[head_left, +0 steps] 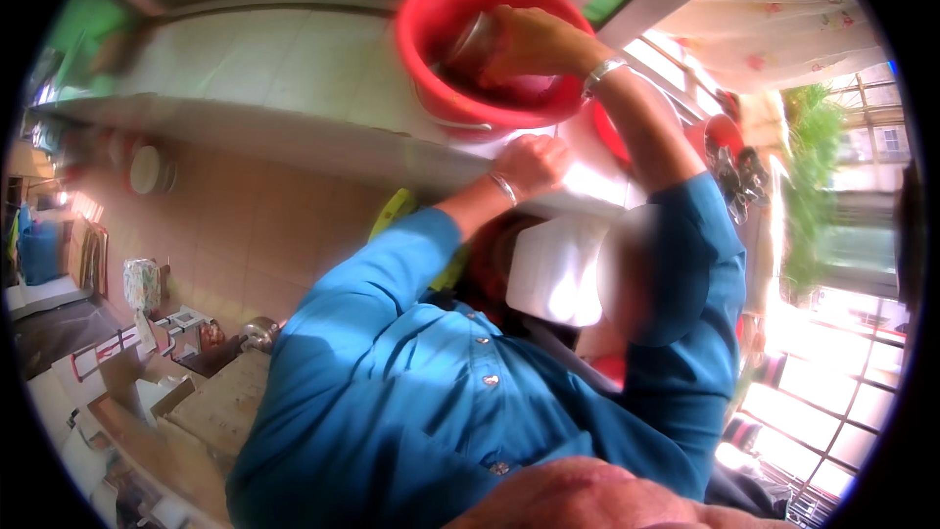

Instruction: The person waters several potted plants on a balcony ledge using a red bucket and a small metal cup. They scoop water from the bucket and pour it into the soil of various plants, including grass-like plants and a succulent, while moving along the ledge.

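A red bucket (421, 88) with a thin wire handle (458, 124) stands on a pale tiled ledge (264, 54). My right hand (534, 44) reaches down inside it from the right. The fingers wrap round a shiny cup (473, 42), tilted and partly covered by the hand; its contents do not show. Below the bucket, my left hand (537, 165) is curled into a fist at the ledge's front edge. Whatever its fingers may hold is hidden. Both wrists wear silver-coloured bands.
A white rectangular container or lid (556, 271) lies below my left hand. More red plastic ware (609, 132) sits beside the bucket, partly behind my right arm. A barred window (832, 382) lies to the right. Boxes (215, 397) and a blue bin (39, 250) stand at the left.
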{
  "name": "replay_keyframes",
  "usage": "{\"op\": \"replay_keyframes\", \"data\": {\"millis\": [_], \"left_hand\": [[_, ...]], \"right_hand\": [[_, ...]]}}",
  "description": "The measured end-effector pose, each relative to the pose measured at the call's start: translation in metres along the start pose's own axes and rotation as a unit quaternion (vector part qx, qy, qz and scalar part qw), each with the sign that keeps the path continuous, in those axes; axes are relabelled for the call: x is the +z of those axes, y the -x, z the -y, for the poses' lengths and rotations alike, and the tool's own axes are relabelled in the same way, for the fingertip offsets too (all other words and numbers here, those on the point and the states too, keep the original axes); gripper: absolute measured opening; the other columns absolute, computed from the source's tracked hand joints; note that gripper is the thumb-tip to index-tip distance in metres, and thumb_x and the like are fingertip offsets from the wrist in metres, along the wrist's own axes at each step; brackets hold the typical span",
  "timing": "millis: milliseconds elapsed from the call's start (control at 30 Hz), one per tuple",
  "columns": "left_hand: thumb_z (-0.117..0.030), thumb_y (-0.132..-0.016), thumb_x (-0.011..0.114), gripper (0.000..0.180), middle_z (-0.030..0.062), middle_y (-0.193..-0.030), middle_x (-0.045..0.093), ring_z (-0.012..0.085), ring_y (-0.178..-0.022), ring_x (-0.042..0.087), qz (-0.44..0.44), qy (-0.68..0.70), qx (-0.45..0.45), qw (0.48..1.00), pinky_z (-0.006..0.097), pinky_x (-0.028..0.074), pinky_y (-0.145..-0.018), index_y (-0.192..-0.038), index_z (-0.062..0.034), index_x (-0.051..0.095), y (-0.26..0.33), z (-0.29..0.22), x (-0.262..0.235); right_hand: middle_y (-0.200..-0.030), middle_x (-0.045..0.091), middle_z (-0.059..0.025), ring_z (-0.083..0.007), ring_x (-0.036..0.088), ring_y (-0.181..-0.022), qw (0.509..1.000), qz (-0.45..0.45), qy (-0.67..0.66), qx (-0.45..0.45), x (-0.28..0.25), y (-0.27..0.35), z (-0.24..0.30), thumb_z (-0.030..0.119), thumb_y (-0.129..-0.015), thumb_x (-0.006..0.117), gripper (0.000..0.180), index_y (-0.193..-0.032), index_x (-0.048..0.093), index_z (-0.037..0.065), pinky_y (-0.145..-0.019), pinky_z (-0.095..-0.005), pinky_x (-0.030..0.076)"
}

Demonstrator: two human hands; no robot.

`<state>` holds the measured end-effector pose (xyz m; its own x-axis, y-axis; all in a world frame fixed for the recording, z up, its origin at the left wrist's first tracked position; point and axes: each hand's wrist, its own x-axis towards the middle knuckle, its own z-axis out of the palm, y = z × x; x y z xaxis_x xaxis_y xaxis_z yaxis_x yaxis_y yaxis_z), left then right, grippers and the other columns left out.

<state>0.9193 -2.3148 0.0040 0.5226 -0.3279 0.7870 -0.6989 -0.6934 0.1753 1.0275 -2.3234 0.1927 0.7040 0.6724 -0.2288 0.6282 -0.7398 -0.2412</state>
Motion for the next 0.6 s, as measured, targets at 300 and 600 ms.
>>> {"op": "replay_keyframes", "data": {"millis": [300,600], "left_hand": [[-0.011,-0.071,0.064,0.015,0.0045,-0.063,0.051,0.0186,-0.055,0.058,-0.008,0.008,-0.006,1.000,0.032,0.047,-0.049,-0.064,-0.0105,0.050,-0.001,0.000,-0.002],[-0.011,-0.071,0.063,0.013,0.0055,-0.065,0.052,0.0194,-0.057,0.058,0.004,0.031,-0.006,0.999,0.033,0.048,-0.052,-0.065,-0.0099,0.052,-0.001,0.001,-0.004]], "right_hand": [[-0.112,0.069,-0.0186,-0.0347,0.066,-0.106,0.989,0.084,0.114,0.037,0.018,-0.017,0.023,0.034,-0.076,0.070,0.053,-0.117,0.064,0.002,-0.088,-0.0442,0.052],[-0.111,0.067,-0.0221,-0.0362,0.065,-0.105,0.992,0.104,0.071,0.014,0.023,-0.035,0.017,0.036,-0.064,0.082,0.080,-0.127,0.049,-0.002,-0.089,-0.0423,0.052]]}}
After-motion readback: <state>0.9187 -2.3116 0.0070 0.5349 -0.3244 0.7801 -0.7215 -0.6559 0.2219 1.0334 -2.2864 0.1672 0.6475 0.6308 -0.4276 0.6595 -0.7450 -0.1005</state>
